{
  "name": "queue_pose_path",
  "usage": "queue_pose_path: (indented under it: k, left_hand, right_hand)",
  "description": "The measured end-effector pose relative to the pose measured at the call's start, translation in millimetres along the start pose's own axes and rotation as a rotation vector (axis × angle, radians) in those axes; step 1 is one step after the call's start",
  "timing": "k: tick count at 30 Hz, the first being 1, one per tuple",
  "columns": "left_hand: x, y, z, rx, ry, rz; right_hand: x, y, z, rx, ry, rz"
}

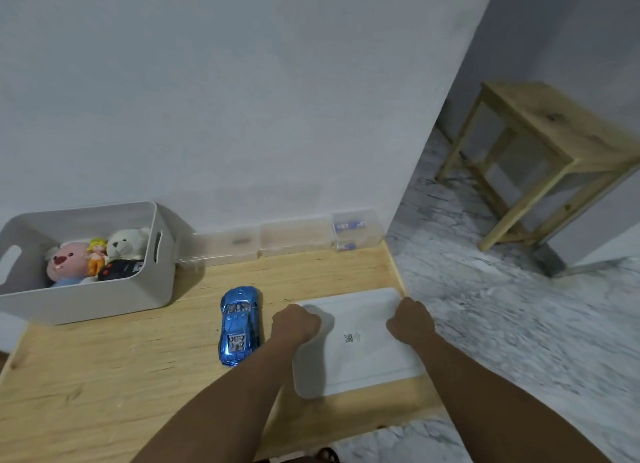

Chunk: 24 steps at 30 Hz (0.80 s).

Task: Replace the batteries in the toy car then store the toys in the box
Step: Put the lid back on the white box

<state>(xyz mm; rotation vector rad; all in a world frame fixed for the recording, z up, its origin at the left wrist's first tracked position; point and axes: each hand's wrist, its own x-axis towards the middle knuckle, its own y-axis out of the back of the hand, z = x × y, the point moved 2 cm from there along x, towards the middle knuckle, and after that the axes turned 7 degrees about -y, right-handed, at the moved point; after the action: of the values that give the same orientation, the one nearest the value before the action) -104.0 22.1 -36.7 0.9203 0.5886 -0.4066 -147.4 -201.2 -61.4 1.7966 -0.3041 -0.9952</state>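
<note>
Right by the surface's (pixel 104 376) right edge sits the white lid (pixel 360 345), both hands curled onto its sides: left hand (pixel 294 324), right hand (pixel 410 320). Blue toy car (pixel 239 324) sits just left; box (pixel 86 296) holds 3 plush toys (pixel 100 254), open wood in front.

The lid (pixel 356 345) is lain flat on the table (pixel 104 376), gripped at its sides by the left hand (pixel 294 324) and right hand (pixel 410 319). The toy car (pixel 239 324) is set just left of the left hand; the box (pixel 86 254) with plush toys (pixel 93 254) is placed farther left and behind.
</note>
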Motion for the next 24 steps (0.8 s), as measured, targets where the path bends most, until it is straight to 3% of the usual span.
queue_pose_path:
  k: [7,12,19,24]
  left_hand:
    - [-0.8,-0.5,10.6,-0.19,0.11,0.154]
    - [-0.5,19.5,21.5,-0.235,0.084,0.313]
    - [-3.6,68.6,15.0,-0.364,-0.164,0.541]
    - [-7.9,112.8,-11.6,-0.327,-0.285,0.775]
  right_hand:
    - [5.5,6.8,-0.9,0.183,-0.064,0.122]
    - [5.4,27.1,-17.0,0.361,-0.019,0.349]
    - [-3.5,58.4,-63.9,0.579,0.12,0.501]
    - [-21.8,73.0,-112.1,0.681,0.18,0.459]
